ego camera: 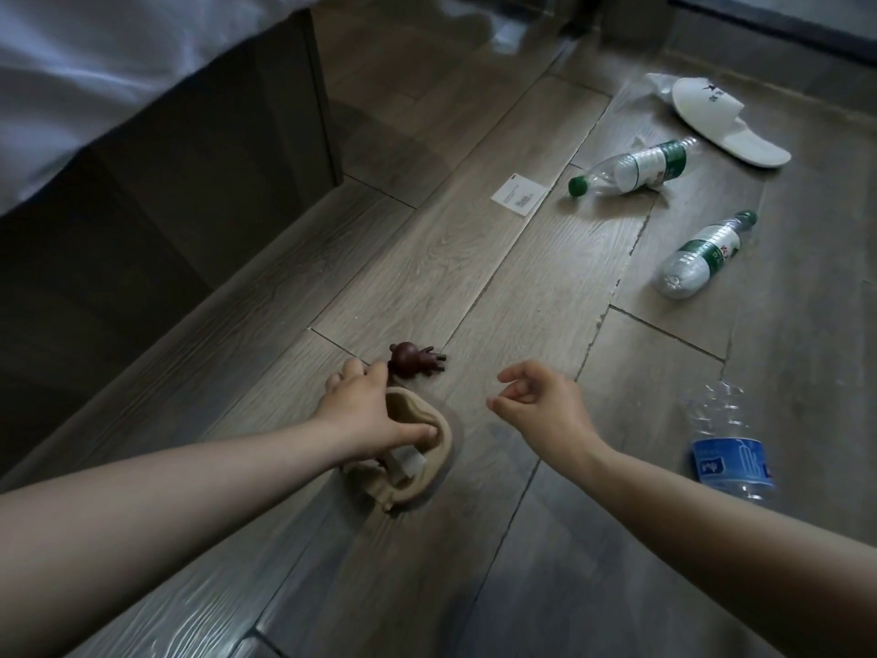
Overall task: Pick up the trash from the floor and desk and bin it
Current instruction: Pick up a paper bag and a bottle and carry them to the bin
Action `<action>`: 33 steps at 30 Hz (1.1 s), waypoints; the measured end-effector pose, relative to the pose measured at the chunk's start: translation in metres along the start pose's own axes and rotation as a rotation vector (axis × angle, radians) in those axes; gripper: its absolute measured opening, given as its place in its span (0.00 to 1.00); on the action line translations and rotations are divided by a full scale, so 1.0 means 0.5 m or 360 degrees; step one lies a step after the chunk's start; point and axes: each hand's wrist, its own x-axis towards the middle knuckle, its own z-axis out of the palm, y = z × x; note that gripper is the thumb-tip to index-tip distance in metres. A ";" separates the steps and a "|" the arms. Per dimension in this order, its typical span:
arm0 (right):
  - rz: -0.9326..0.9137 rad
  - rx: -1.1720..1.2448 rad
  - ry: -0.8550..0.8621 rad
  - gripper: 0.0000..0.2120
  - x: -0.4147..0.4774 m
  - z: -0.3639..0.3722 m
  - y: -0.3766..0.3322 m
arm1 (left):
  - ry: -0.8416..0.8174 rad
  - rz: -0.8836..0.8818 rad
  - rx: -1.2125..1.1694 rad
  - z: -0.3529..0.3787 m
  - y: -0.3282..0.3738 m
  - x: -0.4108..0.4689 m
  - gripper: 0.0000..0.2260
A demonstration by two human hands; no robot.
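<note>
- We are gripping a crumpled beige fabric sock [429, 472] in the left hand [363, 410], thumb hooked inside, low at the grey wood-plank floor [474, 258].
- Its fingers are reaching for a small dark-brown toy figurine [412, 359] on the floor; splitting the grip is risking dropping the sock.
- The right hand [541, 406] is hovering empty, fingers loosely curled.

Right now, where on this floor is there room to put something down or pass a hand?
Free: the boards between the bed base and the white card, and the strip between the right hand and the nearer green-label bottle. Crowded: the right side, with slipper, farther green-label bottle and blue-label bottle, and around the left hand, beige cloth and brown toy.
</note>
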 end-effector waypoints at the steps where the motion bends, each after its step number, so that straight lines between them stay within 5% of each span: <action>1: -0.0001 0.0014 0.0000 0.10 0.001 -0.001 0.001 | 0.0008 -0.0021 0.0014 0.001 -0.001 0.000 0.51; 11: -0.0008 0.0010 0.0023 0.10 0.011 -0.012 0.010 | 0.0039 0.0005 -0.0325 0.014 -0.010 0.004 0.38; 27: 0.0044 -0.0007 0.0119 0.09 0.004 -0.065 0.035 | -0.0097 0.0619 0.0466 -0.047 0.083 0.073 0.61; 33: 0.0101 -0.0017 0.0116 0.09 -0.015 -0.101 0.047 | -0.0209 0.0642 0.0474 -0.063 0.092 0.109 0.54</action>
